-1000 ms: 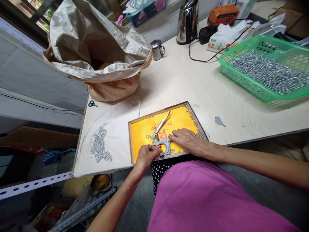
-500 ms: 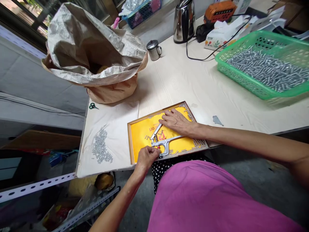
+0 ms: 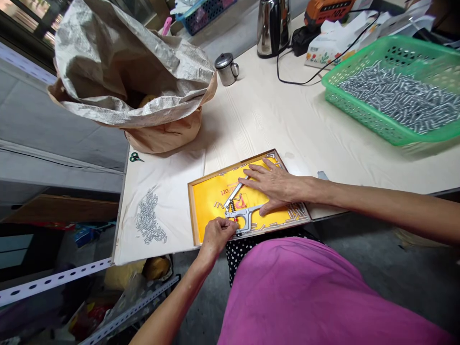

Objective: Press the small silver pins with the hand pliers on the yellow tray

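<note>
Grey snap-fastener pliers (image 3: 244,214) lie in a shallow tray (image 3: 192,211) with a yellow bottom, their handles spread apart. My right hand (image 3: 276,184) rests over the handle ends, fingers stretched and apart, the thumb by the lower handle. At the jaw end, my left hand (image 3: 217,235) is closed in a pinch close to a small red part. What its fingertips hold is hidden. Small metal pins (image 3: 296,211) lie along the tray's edges, and a few are loose near the pliers.
A heap of small metal pieces (image 3: 149,220) lies left of the tray, below green scissors (image 3: 136,157). Behind stands a large open sack (image 3: 161,132). A green basket (image 3: 359,112) of metal pieces is at right; a lidded metal cup (image 3: 226,72) and a kettle (image 3: 268,28) stand at the back.
My right hand has spread its fingers and shifted slightly right along the handles. My left hand keeps its pinch at the jaws. The view has tilted a little.
</note>
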Action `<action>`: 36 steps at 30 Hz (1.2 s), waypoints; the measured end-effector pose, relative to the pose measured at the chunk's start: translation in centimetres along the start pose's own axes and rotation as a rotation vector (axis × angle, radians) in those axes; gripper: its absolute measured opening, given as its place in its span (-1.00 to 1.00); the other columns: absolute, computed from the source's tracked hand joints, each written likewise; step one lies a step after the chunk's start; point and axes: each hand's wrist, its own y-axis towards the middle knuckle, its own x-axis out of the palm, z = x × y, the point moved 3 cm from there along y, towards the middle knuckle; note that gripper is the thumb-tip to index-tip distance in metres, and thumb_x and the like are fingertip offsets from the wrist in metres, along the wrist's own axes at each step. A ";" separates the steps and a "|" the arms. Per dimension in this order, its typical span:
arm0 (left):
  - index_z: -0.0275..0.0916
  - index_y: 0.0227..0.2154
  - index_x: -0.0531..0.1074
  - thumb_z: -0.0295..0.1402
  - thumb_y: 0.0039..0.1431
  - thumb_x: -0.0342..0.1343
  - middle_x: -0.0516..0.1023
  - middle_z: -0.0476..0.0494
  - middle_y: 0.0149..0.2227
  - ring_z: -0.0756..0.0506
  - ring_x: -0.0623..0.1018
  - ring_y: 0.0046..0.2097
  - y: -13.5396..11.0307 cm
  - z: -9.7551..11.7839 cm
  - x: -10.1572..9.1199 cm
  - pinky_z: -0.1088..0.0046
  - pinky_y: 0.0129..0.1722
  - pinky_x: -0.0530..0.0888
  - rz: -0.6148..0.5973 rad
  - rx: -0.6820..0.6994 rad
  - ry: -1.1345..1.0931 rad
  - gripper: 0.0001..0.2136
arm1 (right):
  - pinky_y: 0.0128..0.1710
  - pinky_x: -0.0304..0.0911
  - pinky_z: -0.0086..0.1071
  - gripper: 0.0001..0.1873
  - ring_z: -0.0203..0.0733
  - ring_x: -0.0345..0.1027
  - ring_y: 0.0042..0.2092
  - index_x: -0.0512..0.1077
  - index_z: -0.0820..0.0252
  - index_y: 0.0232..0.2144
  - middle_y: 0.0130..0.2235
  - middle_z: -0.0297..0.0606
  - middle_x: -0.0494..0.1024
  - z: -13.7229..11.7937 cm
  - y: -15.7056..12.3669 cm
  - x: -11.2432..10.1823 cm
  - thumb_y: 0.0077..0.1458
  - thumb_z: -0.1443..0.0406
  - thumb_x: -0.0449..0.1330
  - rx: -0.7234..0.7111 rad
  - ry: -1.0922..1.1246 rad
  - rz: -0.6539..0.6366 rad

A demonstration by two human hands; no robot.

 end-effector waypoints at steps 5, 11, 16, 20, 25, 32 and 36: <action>-0.29 -0.60 0.47 -0.04 -0.06 0.15 0.34 0.02 -0.65 0.02 0.31 -0.55 0.0 -0.1 0.1 0.51 -0.52 0.16 0.001 -0.009 -0.004 -0.64 | 0.14 -0.02 0.14 -0.09 0.18 0.22 0.08 0.21 0.28 0.23 0.08 0.04 0.43 -0.4 0.4 -0.6 0.00 -0.15 0.22 0.018 -0.031 -0.046; -0.29 -0.57 0.49 -0.07 0.03 0.14 0.39 0.00 -0.63 -0.01 0.39 -0.52 -0.1 -0.5 0.2 0.49 -0.49 0.26 0.003 0.031 0.015 -0.66 | 0.04 0.01 0.01 -0.20 0.09 0.25 -0.06 0.28 0.30 0.14 -0.09 -0.06 0.49 -1.4 0.0 -1.1 0.01 -0.09 0.26 0.038 -0.047 -0.070; -0.29 -0.32 0.52 -0.16 0.21 0.10 0.52 -0.18 -0.28 -0.14 0.55 -0.23 -2.1 1.6 -0.2 0.32 -0.23 0.49 0.323 0.321 0.253 -0.73 | 0.04 -0.04 0.00 -0.29 0.06 0.24 -0.06 0.24 0.31 0.17 -0.11 -0.08 0.48 -2.4 -0.9 -1.4 0.11 0.00 0.23 0.018 -0.060 -0.014; -0.24 0.17 0.26 -0.27 0.11 0.27 0.35 -0.36 0.17 -0.32 0.37 0.20 -2.9 4.8 0.5 0.01 0.13 0.40 0.494 0.673 0.518 -0.43 | 0.02 -0.02 -0.04 -0.37 0.03 0.23 -0.08 0.20 0.34 0.18 -0.12 -0.08 0.48 -4.1 -0.9 -3.3 0.18 0.09 0.18 -0.017 -0.101 0.086; -0.28 0.20 0.14 -0.43 0.11 0.20 0.41 -0.37 0.11 -0.28 0.41 0.16 -1.4 6.6 1.3 0.06 0.14 0.41 0.427 0.801 0.615 -0.40 | -0.07 0.04 -0.16 -0.55 -0.01 0.21 -0.09 0.20 0.43 0.17 -0.12 -0.03 0.47 -6.3 -0.8 -4.5 0.25 0.39 0.00 -0.011 -0.183 0.197; -0.26 0.13 0.26 -0.43 0.16 0.13 0.49 -0.31 0.01 -0.24 0.47 0.04 -0.6 6.5 1.6 0.14 0.07 0.44 0.380 0.720 0.662 -0.55 | -0.16 0.11 -0.17 -0.66 -0.03 0.25 -0.18 0.39 0.30 -0.09 -0.24 -0.09 0.48 -6.6 -1.3 -1.6 0.17 0.52 -0.07 0.087 -0.299 0.114; -0.20 -0.02 0.38 -0.39 0.24 0.09 0.54 -0.21 -0.08 -0.19 0.50 -0.03 -0.4 6.6 1.6 0.21 0.01 0.46 0.284 0.674 0.661 -0.75 | -0.21 0.11 -0.22 -0.74 -0.09 0.29 -0.24 0.39 0.26 -0.20 -0.30 -0.15 0.47 -6.3 -1.3 -0.3 0.22 0.51 -0.06 0.027 -0.270 0.088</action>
